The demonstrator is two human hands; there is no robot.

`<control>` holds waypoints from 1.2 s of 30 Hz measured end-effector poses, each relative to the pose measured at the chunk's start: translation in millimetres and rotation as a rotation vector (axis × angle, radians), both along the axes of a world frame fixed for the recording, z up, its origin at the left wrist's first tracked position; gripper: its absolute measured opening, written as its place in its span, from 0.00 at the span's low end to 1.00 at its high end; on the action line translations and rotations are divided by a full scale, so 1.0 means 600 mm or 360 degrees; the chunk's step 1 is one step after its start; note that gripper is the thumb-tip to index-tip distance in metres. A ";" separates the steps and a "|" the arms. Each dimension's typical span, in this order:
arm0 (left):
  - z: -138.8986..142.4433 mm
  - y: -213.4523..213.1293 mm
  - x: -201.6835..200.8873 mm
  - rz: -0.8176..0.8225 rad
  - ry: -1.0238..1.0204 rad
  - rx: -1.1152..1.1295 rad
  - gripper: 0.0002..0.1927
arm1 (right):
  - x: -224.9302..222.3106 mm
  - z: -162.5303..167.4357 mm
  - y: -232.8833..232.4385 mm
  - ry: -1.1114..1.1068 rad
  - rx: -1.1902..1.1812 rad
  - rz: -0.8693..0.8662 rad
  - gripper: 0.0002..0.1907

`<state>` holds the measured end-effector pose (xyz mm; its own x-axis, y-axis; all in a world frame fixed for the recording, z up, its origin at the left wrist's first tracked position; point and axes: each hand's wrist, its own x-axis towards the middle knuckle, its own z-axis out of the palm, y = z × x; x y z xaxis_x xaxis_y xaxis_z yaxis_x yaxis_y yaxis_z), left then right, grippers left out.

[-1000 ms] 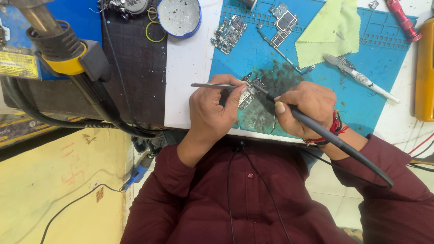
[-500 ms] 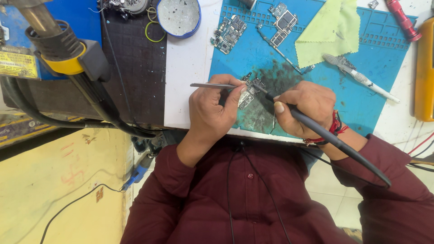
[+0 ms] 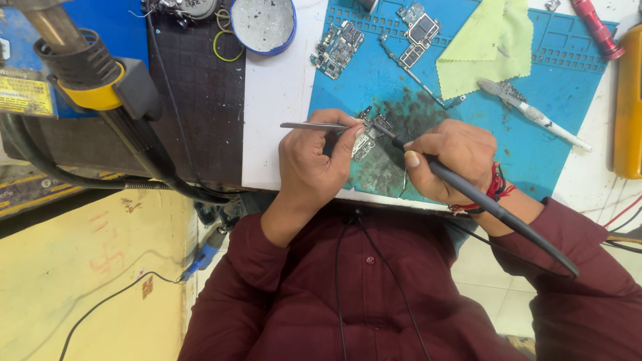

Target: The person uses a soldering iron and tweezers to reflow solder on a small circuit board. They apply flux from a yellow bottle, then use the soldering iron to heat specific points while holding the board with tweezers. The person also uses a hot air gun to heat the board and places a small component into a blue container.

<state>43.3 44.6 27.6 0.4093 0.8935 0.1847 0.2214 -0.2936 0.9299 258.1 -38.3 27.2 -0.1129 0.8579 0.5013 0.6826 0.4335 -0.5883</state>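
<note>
My left hand (image 3: 311, 167) pinches thin metal tweezers (image 3: 311, 126), whose tips reach right onto a small circuit board (image 3: 366, 139). The board lies on a dark, stained patch of the blue work mat (image 3: 582, 120). My right hand (image 3: 451, 157), with a red thread band at the wrist, grips a black soldering iron (image 3: 508, 220) like a pen. Its tip touches the same board from the right. Both forearms wear maroon sleeves.
Two more circuit boards (image 3: 338, 47) (image 3: 420, 23) and a yellow-green cloth (image 3: 491, 40) lie at the mat's far side. A silver hand tool (image 3: 535, 115), a red tool (image 3: 597, 30) and a yellow case (image 3: 628, 100) are on the right. A round tin (image 3: 262, 23) and a hot-air nozzle (image 3: 87, 80) are on the left.
</note>
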 end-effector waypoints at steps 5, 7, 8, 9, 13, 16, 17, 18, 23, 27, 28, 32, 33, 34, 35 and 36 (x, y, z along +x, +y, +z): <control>0.000 0.000 0.000 0.0007 0.0018 -0.0055 0.04 | -0.001 0.000 0.000 -0.0001 -0.0002 -0.0017 0.06; 0.000 0.000 0.000 0.0002 0.0012 -0.0037 0.04 | 0.000 0.001 0.000 0.0000 0.0005 0.0013 0.06; -0.001 0.000 0.000 0.0000 0.0010 -0.0028 0.04 | 0.000 0.001 0.000 0.0001 0.0009 0.0028 0.06; -0.001 0.000 0.000 0.0000 0.0003 -0.0020 0.04 | 0.000 0.001 0.000 0.0003 0.0006 0.0022 0.06; -0.001 0.000 0.001 -0.0001 -0.0004 -0.0011 0.04 | 0.001 0.000 -0.001 -0.0005 -0.0004 0.0015 0.06; -0.001 0.000 0.000 0.0001 0.0002 -0.0004 0.04 | 0.000 0.001 -0.001 -0.0012 -0.0003 0.0017 0.06; -0.001 0.000 0.000 0.0000 0.0002 0.0000 0.04 | 0.000 0.001 -0.001 -0.0013 -0.0002 0.0015 0.06; -0.001 0.000 0.000 -0.0002 0.0004 -0.0001 0.04 | 0.000 0.001 -0.001 -0.0010 0.0001 0.0012 0.06; -0.001 0.000 0.000 0.0005 0.0024 0.0007 0.05 | 0.000 0.002 -0.001 -0.0010 -0.0016 0.0009 0.06; -0.001 0.000 -0.001 0.0004 0.0037 0.0009 0.05 | 0.000 0.003 0.000 -0.0015 -0.0015 0.0028 0.05; -0.001 0.001 0.000 -0.0001 0.0026 0.0018 0.05 | 0.000 0.003 0.000 -0.0005 -0.0015 0.0010 0.05; -0.001 0.000 0.000 -0.0011 -0.0004 -0.0031 0.04 | 0.001 0.002 -0.001 -0.0021 -0.0014 0.0012 0.06; -0.001 0.000 0.000 -0.0009 0.0000 -0.0019 0.04 | 0.001 0.001 -0.001 -0.0014 -0.0018 0.0017 0.06; -0.001 0.000 0.000 -0.0007 0.0005 -0.0006 0.04 | 0.001 0.001 -0.001 -0.0007 -0.0024 0.0022 0.06; -0.001 0.000 0.000 -0.0003 0.0010 0.0005 0.04 | 0.001 0.001 -0.001 0.0001 -0.0029 0.0028 0.06; -0.001 0.000 0.000 -0.0005 0.0010 0.0013 0.04 | 0.001 0.001 -0.001 0.0001 -0.0028 0.0027 0.06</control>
<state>43.3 44.7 26.9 0.4132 0.8907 0.1894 0.2264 -0.3020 0.9260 258.7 -38.8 27.7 -0.1273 0.8645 0.4862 0.6745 0.4348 -0.5966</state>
